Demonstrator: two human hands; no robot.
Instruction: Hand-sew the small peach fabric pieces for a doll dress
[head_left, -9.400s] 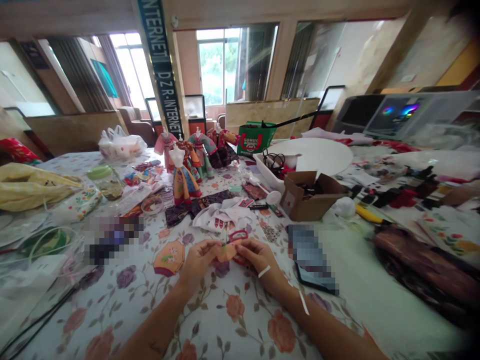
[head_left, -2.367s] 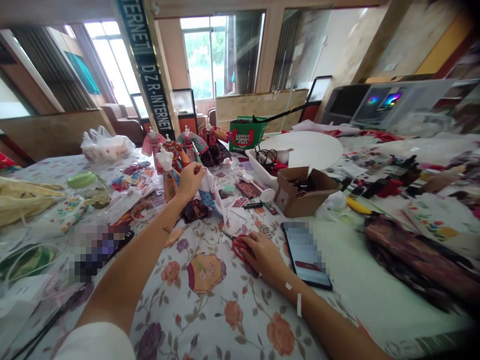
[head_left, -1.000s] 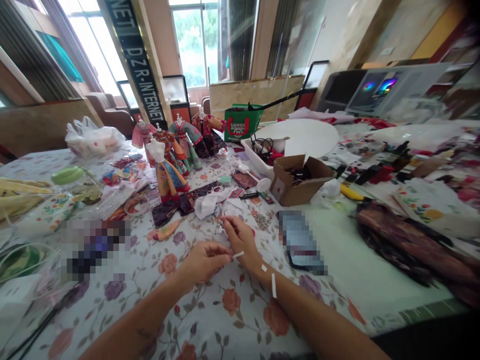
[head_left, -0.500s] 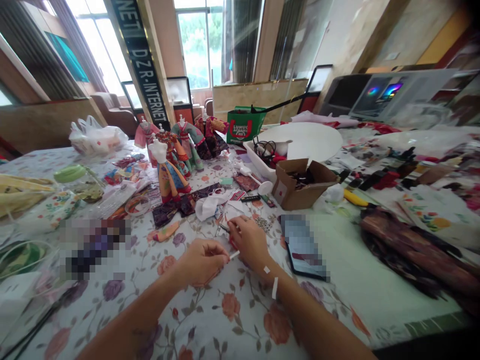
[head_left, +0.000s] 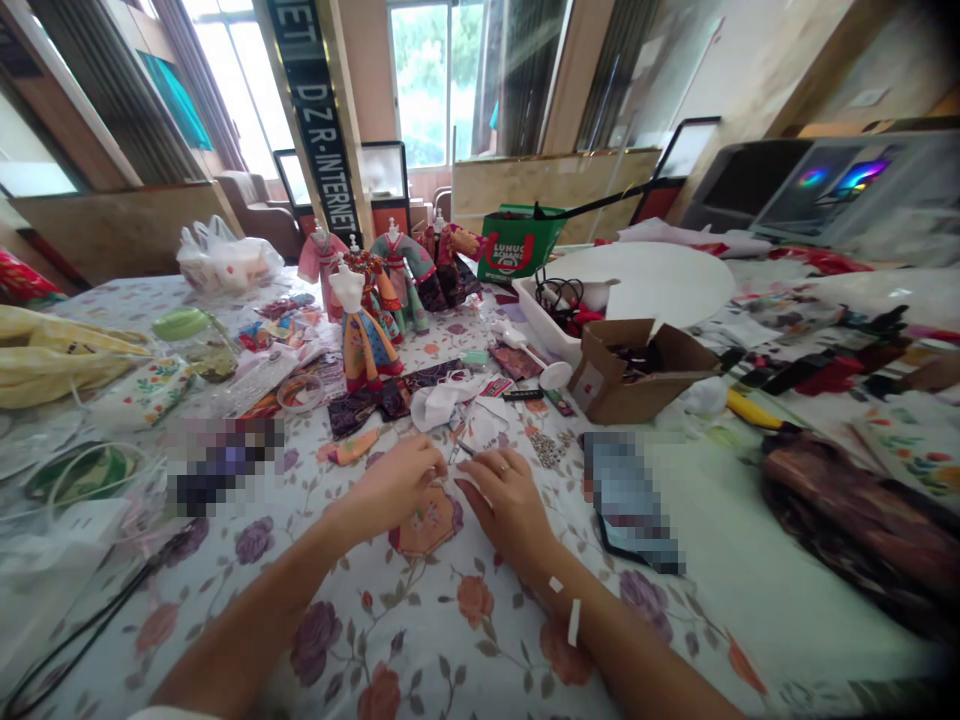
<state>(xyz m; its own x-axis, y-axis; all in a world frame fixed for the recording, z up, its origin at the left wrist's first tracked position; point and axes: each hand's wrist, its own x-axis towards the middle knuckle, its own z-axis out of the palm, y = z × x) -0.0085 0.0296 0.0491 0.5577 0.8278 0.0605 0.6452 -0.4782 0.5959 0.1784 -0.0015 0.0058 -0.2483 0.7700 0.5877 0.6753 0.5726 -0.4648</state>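
My left hand (head_left: pixel 394 490) rests, fingers curled, on an embroidered orange hexagonal fabric patch (head_left: pixel 427 527) lying on the floral tablecloth (head_left: pixel 457 650). My right hand (head_left: pixel 502 505) sits just beside it, with a ring on one finger and white strips on the wrist. A thin dark sliver (head_left: pixel 466 449) lies by its fingertips, too small to name. Small metal blades (head_left: pixel 454 448) poke from under a white paper scrap (head_left: pixel 484 428). The red scissor handles are hidden.
Dressed doll mannequins (head_left: pixel 360 330) stand at the back. A white cloth (head_left: pixel 442 405), dark brocade (head_left: pixel 367 410), a cardboard box (head_left: pixel 637 372), a white tray (head_left: pixel 541 318) and a pixelated phone (head_left: pixel 630 500) surround the hands. Patterned fabric (head_left: pixel 847 520) lies right.
My left hand has moved down onto the orange patch, which now shows, and the white strip it held is gone from view. My right hand has drawn back slightly. The view has shifted right.
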